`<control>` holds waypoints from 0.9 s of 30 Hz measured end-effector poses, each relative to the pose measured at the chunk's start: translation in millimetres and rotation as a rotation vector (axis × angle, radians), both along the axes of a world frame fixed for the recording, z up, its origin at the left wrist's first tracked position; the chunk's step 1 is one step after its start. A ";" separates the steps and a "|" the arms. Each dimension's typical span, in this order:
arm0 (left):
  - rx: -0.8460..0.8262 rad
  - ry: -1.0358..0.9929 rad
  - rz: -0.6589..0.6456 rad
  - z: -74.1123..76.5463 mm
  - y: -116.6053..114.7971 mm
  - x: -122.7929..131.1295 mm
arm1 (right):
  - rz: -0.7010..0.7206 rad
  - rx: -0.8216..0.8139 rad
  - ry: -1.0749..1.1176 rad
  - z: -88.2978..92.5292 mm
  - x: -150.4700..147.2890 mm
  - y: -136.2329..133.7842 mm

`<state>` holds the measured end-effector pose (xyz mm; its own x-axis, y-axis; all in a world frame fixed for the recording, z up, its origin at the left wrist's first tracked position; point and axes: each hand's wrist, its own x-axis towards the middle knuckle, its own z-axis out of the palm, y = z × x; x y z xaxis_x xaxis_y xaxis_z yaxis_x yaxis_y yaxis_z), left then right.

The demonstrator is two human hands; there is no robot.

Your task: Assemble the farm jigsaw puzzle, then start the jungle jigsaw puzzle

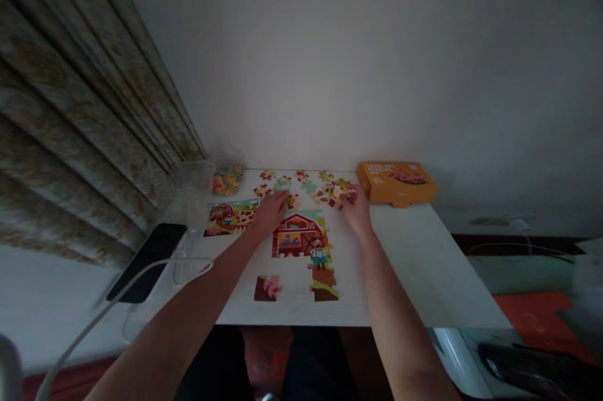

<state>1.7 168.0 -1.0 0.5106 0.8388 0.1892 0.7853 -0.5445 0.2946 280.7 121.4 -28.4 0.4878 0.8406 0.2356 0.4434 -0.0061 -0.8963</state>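
My left hand (pixel 272 211) reaches over the near edge of a spread of loose puzzle pieces (pixel 308 188), its fingers stretched out and touching down among them. To the right, my right hand (pixel 357 207) has thumb and forefinger closed around a pinkish puzzle piece (pixel 350 190) at the end of the pile. Between my forearms lies a partly joined puzzle (pixel 296 234) with a red barn and a farmer, its right side running down in a strip. A separate joined corner with a pink pig (pixel 267 288) lies at the lower left.
A picture card (pixel 228 217) of the farm lies left of my left hand, with a plastic bag of pieces (pixel 227 180) behind it. An orange puzzle box (pixel 397 183) stands at the back right. A black phone (pixel 147 263) and a white cable (pixel 110 303) are at the left edge.
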 end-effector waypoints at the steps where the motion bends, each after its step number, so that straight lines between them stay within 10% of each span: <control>1: 0.007 -0.020 -0.024 -0.9 -10.7 -9.2 | -0.007 0.005 0.000 -0.5 0.5 0.5; 11: 0.026 -0.026 -0.250 -6.0 -134.1 -88.1 | 0.004 0.032 -0.031 -5.4 -2.2 3.7; 27: 0.056 -0.028 -0.237 -8.0 -136.3 -81.4 | -0.187 0.251 -0.055 0.9 0.7 -7.7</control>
